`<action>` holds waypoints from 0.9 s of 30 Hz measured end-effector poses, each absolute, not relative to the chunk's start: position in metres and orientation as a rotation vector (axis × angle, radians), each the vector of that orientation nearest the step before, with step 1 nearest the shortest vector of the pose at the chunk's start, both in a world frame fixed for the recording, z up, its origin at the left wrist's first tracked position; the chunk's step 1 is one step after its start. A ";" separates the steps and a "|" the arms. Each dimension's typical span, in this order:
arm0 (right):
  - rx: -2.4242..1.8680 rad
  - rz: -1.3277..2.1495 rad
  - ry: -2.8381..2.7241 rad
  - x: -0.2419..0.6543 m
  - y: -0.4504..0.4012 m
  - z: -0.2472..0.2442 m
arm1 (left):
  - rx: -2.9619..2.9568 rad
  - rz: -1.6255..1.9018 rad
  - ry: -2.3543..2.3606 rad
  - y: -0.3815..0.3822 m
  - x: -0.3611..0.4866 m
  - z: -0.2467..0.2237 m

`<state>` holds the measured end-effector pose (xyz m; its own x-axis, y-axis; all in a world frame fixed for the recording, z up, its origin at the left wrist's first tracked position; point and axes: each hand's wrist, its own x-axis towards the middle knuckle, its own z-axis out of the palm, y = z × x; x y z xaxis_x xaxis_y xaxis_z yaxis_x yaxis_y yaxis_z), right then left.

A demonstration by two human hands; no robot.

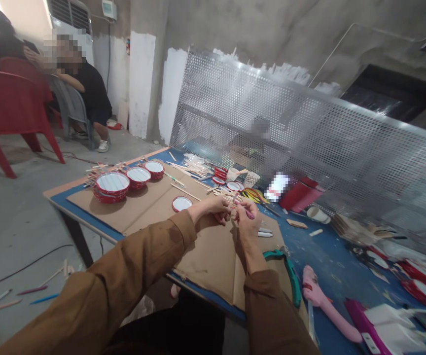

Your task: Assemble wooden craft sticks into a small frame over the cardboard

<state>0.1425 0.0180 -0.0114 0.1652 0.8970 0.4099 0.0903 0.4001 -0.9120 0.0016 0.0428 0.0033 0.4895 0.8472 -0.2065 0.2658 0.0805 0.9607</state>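
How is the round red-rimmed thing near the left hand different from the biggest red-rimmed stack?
The lone round thing looks like one piece; the biggest stack has several piled up. The lone round thing lies low, close to the left hand; the biggest stack stands taller, farther left. Both have red rims and whitish tops.

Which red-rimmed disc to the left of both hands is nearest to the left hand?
The lone disc just beyond the left cuff; the others stand in three piles farther left.
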 end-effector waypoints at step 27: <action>-1.037 0.641 -1.299 0.143 0.016 -0.012 | 1.448 0.580 1.071 0.043 0.002 0.004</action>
<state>0.1429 0.0159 -0.0116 0.2004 0.8653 0.4595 0.1616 0.4334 -0.8866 0.0019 0.0427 0.0042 0.4546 0.8610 -0.2281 0.2794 0.1054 0.9544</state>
